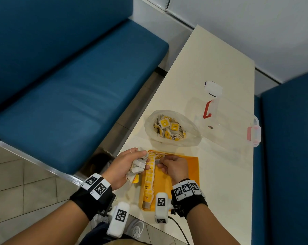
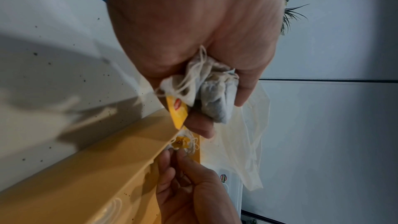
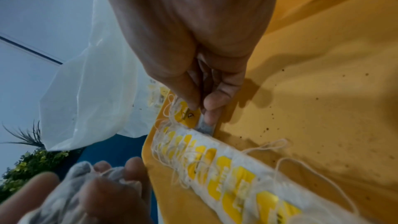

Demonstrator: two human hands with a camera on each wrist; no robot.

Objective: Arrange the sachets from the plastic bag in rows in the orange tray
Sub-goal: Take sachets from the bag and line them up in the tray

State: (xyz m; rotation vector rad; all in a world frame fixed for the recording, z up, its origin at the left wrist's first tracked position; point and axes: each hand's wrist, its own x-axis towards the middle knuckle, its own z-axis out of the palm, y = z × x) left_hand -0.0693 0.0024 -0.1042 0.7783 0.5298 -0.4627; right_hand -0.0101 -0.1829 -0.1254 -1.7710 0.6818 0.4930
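Note:
An orange tray lies at the near edge of the white table, with a row of yellow-tagged sachets along its left side. My left hand grips a bunch of white sachets with strings and a yellow tag, just left of the tray. My right hand pinches one sachet at the far end of the row. Beyond the tray, the plastic bag stands open, with several sachets inside.
A clear plastic container with red clips lies on the table right of the bag, a white lid-like piece behind it. Blue bench seats flank the table. The tray's right half is bare orange.

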